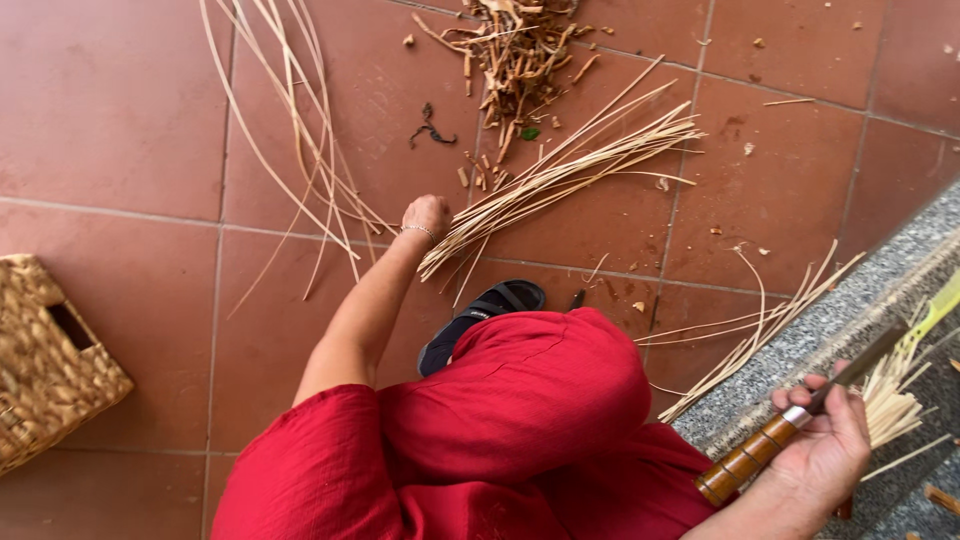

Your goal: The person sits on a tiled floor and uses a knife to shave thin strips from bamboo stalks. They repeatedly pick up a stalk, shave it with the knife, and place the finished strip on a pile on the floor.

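Your left hand [427, 215], at centre frame, is closed around the near end of a bundle of pale cane strips [565, 170] fanning toward the upper right across the red floor tiles [110, 110]. Your right hand [825, 445], lower right, grips a wooden-handled knife [770, 440]. A woven basket [45, 365] sits at the left edge.
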Tool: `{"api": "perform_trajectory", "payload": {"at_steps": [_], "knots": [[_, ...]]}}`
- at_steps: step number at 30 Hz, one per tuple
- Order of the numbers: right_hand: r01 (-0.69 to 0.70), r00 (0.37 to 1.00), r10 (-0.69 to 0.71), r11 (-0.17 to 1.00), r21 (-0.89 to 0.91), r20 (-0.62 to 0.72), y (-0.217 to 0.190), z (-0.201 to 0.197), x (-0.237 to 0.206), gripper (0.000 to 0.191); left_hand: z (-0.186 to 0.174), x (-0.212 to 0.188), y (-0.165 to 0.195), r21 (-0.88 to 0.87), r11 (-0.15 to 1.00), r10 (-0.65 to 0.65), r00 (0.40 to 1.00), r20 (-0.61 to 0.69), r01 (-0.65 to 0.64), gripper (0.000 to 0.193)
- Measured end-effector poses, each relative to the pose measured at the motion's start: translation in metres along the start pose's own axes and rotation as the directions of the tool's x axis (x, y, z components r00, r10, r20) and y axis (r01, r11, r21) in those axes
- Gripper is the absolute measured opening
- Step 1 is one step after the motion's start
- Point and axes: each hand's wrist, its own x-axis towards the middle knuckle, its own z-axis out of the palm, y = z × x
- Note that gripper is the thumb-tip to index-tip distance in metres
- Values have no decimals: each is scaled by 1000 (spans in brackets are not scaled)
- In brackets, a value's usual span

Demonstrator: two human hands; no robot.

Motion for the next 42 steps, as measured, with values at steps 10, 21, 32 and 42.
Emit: {"api": "perform_trajectory", "payload": {"at_steps": [10,21,32,42], "knots": [[18,996,-16,1000,26,-87,-15,27,-21,18,39,-1,37,360,931,29,996,85,-58,24],[33,999,-33,998,60,10,-8,34,-20,17,-1,-31,28,-73,982,172,984,-57,-176,18],[61,997,-67,986,157,29,-20,40,-31,23,-122,-74,75,448,858,189,965,180,-251,25],[47,998,-55,973,225,31,-20,40,-29,28,-218,-136,118,491,803,384,923,4,-337,22]]}}
